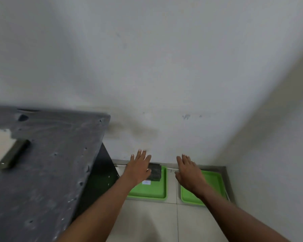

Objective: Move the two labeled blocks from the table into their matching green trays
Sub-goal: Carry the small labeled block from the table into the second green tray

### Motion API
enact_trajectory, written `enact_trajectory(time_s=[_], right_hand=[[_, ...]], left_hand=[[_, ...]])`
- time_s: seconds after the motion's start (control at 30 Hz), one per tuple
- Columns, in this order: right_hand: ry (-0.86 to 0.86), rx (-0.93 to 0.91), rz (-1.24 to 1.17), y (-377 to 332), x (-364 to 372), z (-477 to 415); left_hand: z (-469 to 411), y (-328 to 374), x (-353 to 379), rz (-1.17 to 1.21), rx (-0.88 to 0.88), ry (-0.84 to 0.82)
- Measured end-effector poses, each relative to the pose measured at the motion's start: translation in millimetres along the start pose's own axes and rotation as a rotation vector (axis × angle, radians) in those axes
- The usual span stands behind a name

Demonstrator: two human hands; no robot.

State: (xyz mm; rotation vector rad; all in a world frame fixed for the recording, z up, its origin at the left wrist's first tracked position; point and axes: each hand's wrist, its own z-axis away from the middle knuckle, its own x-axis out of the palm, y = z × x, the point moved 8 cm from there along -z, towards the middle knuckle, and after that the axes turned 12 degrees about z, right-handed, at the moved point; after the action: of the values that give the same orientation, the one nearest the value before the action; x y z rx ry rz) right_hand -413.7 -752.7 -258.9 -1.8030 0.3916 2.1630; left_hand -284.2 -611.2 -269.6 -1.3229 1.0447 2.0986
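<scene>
Two green trays lie on the tiled floor against the wall. The left tray (157, 191) holds a dark grey block (155, 172) at its far end and a small white label (146, 182) on its floor. My left hand (138, 169) hovers flat over that tray, fingers spread, partly covering the block's left side. My right hand (189, 175) is spread flat over the right tray (215, 182), holding nothing; what lies under it is hidden. A second dark block (13, 154) lies on the grey table (51, 163) at the left.
The table's dark side panel (101, 180) stands right beside the left tray. A white wall (164, 84) rises behind the trays, and another wall closes the right side. A metal skirting (226, 173) runs along the floor edge. Pale floor tiles (156, 222) extend toward me.
</scene>
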Motion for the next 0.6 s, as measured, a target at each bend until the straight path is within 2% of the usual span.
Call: enact_trajectory(time_s=[0.13, 0.27, 0.43, 0.6], right_hand=[[0.032, -0.014, -0.008, -3.1, -113.1, 37.2], [0.082, -0.037, -0.014, -20.7, -190.1, 62.6], [0.126, -0.066, -0.005, -62.0, -238.2, 84.5], [0.126, -0.084, 0.001, -125.1, -248.7, 90.5]], left_hand=[[60.8, 47.4, -83.7, 0.07, -0.049, 0.035], [104.2, 73.2, -138.0, 0.048, -0.036, 0.045], [142.2, 64.6, -187.8, 0.045, -0.054, 0.096], [180.7, 14.4, -212.4, 0.029, -0.086, 0.106]])
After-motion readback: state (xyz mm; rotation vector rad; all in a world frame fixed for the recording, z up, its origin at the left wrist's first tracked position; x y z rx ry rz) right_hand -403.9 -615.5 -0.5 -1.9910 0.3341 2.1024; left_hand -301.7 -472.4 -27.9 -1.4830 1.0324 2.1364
